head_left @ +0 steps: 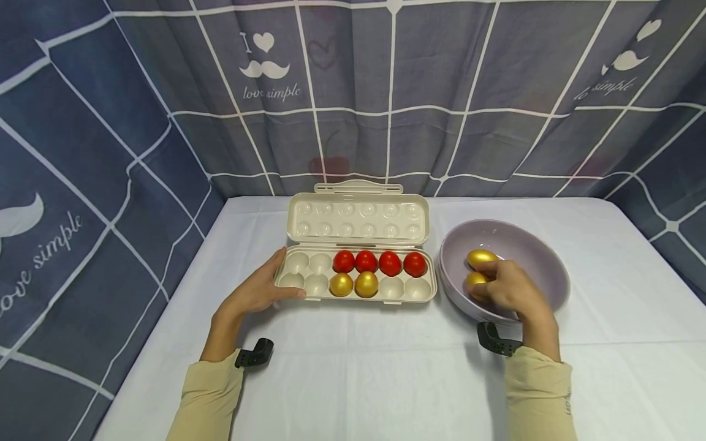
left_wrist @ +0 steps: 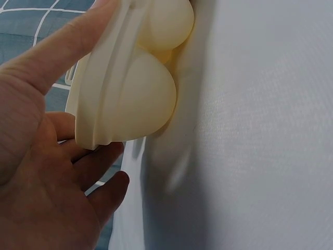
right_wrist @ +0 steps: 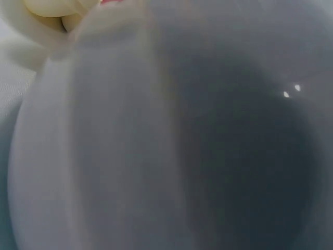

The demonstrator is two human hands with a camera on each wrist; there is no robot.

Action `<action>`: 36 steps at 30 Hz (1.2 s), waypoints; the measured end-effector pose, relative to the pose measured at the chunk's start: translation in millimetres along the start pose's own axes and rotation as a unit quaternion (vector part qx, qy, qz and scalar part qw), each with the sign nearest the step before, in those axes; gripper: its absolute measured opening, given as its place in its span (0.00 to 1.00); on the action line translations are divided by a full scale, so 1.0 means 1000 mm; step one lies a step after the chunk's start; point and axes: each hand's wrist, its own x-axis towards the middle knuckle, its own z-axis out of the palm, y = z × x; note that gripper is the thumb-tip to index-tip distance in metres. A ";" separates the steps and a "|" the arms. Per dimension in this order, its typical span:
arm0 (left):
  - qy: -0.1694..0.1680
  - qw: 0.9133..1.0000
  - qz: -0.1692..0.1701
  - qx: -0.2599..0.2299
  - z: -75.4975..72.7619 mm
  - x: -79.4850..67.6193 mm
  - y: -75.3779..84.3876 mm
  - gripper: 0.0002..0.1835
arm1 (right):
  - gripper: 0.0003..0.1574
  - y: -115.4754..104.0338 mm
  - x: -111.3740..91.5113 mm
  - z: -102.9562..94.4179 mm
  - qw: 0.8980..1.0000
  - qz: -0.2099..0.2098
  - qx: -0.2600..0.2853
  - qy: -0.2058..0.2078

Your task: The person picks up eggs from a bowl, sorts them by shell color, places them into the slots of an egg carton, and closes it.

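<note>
A cream egg carton (head_left: 284, 264) lies open on the table. Its back row holds several red eggs (head_left: 390, 263), and two gold eggs (head_left: 354, 285) sit in the front row. My left hand (head_left: 259, 288) grips the carton's left end, thumb along the front edge; the left wrist view shows fingers (left_wrist: 99, 164) round that end. Inside the mauve bowl (head_left: 543, 269), my right hand (head_left: 510, 288) pinches a gold egg (head_left: 475, 282), partly hidden by its fingers. Another gold egg (head_left: 481, 257) lies just behind it. The bowl's wall (right_wrist: 119, 130) fills the right wrist view, with no hand visible.
The carton's dimpled lid (head_left: 358, 217) is tipped back toward the checked curtain (head_left: 353, 79). A white cloth (head_left: 375, 380) covers the table. The bowl's left rim stands close beside the carton's right end. Curtains also bound the left and right sides.
</note>
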 end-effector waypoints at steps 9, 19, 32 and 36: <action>0.001 1.000 -0.008 0.005 0.000 -0.001 0.000 0.56 | 0.25 0.002 0.004 0.004 1.000 -0.008 -0.011 0.002; 0.001 1.000 -0.005 -0.001 0.001 -0.004 0.002 0.55 | 0.30 0.001 0.003 0.004 1.000 -0.015 -0.015 0.006; -0.003 1.000 0.000 -0.015 0.001 -0.001 -0.001 0.56 | 0.31 -0.003 0.005 0.005 0.997 -0.048 0.007 0.055; -0.005 1.000 -0.001 -0.011 0.000 -0.001 0.001 0.56 | 0.28 -0.005 0.006 0.005 0.995 -0.056 0.016 0.078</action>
